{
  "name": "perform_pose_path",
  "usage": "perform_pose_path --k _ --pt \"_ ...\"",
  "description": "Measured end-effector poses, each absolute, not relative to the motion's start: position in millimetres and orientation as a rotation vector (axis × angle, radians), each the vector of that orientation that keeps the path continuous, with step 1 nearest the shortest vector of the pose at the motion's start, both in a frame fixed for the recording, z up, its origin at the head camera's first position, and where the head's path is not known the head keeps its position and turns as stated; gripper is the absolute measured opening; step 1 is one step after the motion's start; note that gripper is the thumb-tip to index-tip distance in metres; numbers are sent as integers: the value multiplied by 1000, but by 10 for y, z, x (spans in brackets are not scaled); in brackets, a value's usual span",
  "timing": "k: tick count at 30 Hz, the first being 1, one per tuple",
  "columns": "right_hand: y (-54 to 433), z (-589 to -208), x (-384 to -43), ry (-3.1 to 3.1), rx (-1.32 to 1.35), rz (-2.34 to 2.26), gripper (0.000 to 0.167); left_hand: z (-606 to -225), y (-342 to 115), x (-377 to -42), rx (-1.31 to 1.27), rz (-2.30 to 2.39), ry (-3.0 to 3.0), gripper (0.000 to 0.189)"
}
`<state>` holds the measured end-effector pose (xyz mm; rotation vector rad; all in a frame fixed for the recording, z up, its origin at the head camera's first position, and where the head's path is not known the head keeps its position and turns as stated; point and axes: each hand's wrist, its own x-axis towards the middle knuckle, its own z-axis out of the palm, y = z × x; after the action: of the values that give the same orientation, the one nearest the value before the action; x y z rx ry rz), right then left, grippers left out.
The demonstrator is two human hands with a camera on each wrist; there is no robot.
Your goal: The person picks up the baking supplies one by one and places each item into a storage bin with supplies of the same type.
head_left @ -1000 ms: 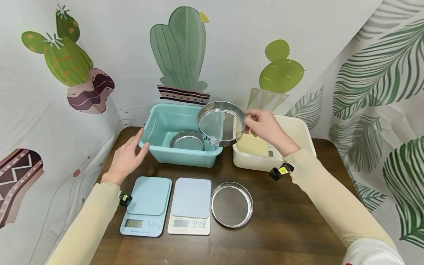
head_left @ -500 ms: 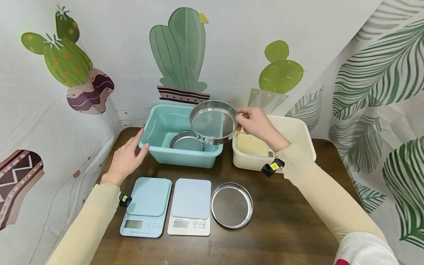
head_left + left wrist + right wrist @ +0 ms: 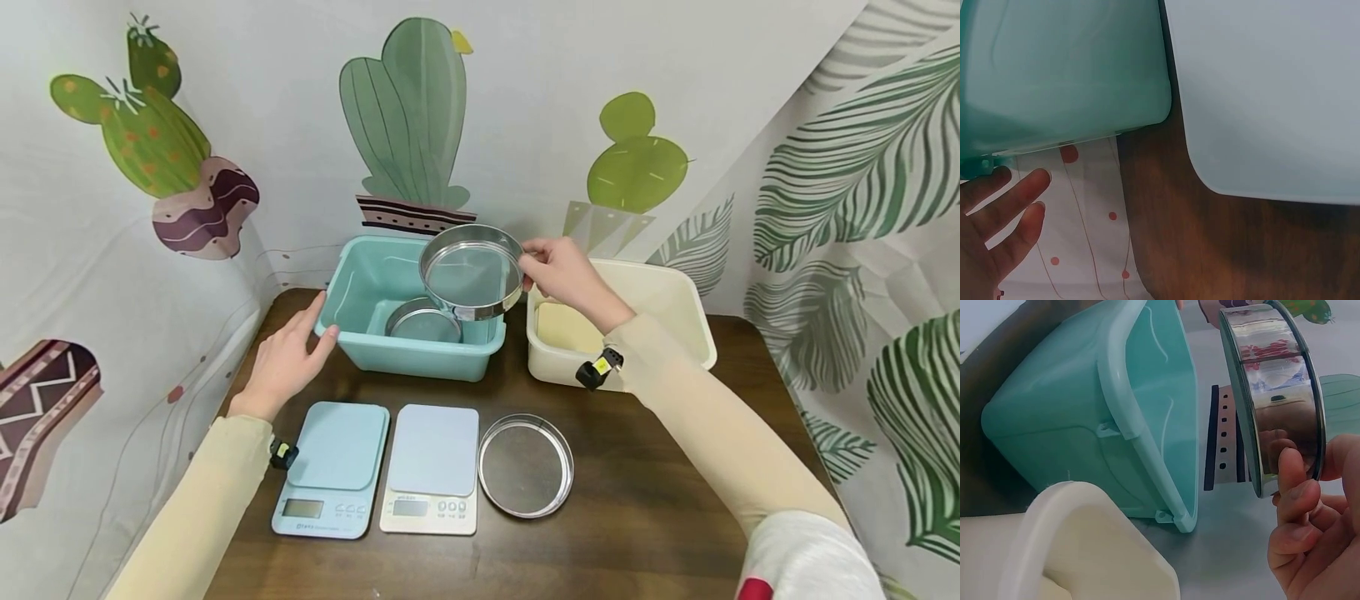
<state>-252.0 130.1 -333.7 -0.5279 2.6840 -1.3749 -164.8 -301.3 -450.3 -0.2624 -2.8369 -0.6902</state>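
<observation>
My right hand (image 3: 564, 275) pinches the right side of a round metal sieve (image 3: 472, 310) and holds it raised over the right part of the teal bin (image 3: 420, 360). In the right wrist view the shiny sieve wall (image 3: 1282, 406) stands between thumb and fingers. A second round sieve (image 3: 425, 323) lies inside the teal bin. My left hand (image 3: 285, 358) is at the bin's front left corner, fingers spread and straight. The left wrist view shows the left fingers (image 3: 1019, 200) right at the rim.
A cream bin (image 3: 660, 292) with a pale yellow item (image 3: 567, 327) inside stands to the right. Nearer on the wooden table (image 3: 637, 500) lie a light blue kitchen scale (image 3: 335, 450), a white kitchen scale (image 3: 432, 450) and another round sieve (image 3: 525, 467).
My right hand has moved left with the sieve, from between the two bins to over the teal bin's right part. The left hand has stayed in place.
</observation>
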Motion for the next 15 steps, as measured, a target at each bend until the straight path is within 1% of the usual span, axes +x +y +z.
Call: perform_pose_path --k 4,15 --pt "1242 -3332 -2552 2713 -523 -1340 37 -4505 -3013 -1643 -264 -689 -2830 68" --pt "1098 -3360 -2659 2725 -555 -1279 39 -4503 -3013 -1659 -275 -688 -2818 67"
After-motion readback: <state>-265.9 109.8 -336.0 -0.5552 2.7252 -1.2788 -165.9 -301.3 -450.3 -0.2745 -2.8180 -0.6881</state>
